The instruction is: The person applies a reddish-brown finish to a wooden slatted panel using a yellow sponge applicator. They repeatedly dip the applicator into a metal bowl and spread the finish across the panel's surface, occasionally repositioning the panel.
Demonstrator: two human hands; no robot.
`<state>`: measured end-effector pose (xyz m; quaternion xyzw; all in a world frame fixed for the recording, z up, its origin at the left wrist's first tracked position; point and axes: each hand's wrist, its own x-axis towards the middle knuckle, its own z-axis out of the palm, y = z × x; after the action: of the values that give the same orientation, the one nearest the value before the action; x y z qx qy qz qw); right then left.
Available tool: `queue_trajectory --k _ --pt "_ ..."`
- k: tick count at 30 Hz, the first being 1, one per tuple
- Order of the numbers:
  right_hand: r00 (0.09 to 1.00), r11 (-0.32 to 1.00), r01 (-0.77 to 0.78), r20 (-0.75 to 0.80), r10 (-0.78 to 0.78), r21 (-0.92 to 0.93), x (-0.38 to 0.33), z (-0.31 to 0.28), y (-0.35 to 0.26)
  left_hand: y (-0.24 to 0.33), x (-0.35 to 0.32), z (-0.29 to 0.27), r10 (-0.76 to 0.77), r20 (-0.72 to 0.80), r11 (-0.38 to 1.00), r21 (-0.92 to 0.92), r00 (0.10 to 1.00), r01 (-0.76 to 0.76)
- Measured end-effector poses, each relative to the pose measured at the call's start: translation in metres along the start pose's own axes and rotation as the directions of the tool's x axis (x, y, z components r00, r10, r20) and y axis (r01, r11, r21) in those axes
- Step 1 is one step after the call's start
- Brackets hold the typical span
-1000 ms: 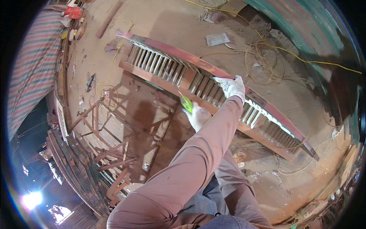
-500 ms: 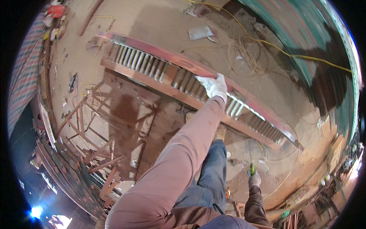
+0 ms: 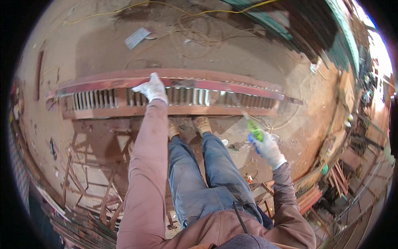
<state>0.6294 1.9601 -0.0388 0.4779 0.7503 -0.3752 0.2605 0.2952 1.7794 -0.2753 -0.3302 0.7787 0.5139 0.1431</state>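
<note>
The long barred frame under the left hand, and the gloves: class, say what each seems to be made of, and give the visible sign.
Barred frame: probably steel, its rails coated reddish-brown like primer or rust, its thin bars bare grey and glinting. Gloves on the left hand and right hand: seemingly white knitted fabric, soft, matte and creased. The right hand grips a green-handled tool, handle likely plastic.

A yellow cable [image 3: 174,5] loops over the dirt floor [image 3: 95,50] at twelve o'clock; a flat grey sheet [image 3: 137,37] lies at eleven o'clock beside tangled wires [image 3: 195,39]. Rusty metal frames [image 3: 89,166] are stacked at eight o'clock; reddish bars [image 3: 313,199] at four o'clock; a green wall [image 3: 344,45] at two o'clock.
</note>
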Motion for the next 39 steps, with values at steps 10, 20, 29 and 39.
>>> queue_trajectory --k 10,20,29,39 --pt "0.698 0.797 -0.603 -0.462 0.547 0.030 -0.010 -0.115 0.351 -0.012 0.016 0.016 -0.031 0.021 0.992 0.124 0.999 0.028" --pt "0.967 0.749 -0.101 -0.241 -0.080 -0.655 0.068 0.024 0.160 -0.025 0.022 0.004 0.021 -0.045 0.982 0.191 0.999 -0.012" --pt "0.846 0.678 0.470 0.070 -0.528 -0.565 0.230 0.103 -0.019 -0.017 -0.010 -0.008 -0.029 -0.047 0.907 -0.421 0.998 0.006" --pt "0.724 0.544 0.641 0.189 -0.664 -0.542 0.227 0.130 -0.001 -0.117 0.027 -0.037 -0.240 -0.022 0.626 -0.768 0.971 0.137"
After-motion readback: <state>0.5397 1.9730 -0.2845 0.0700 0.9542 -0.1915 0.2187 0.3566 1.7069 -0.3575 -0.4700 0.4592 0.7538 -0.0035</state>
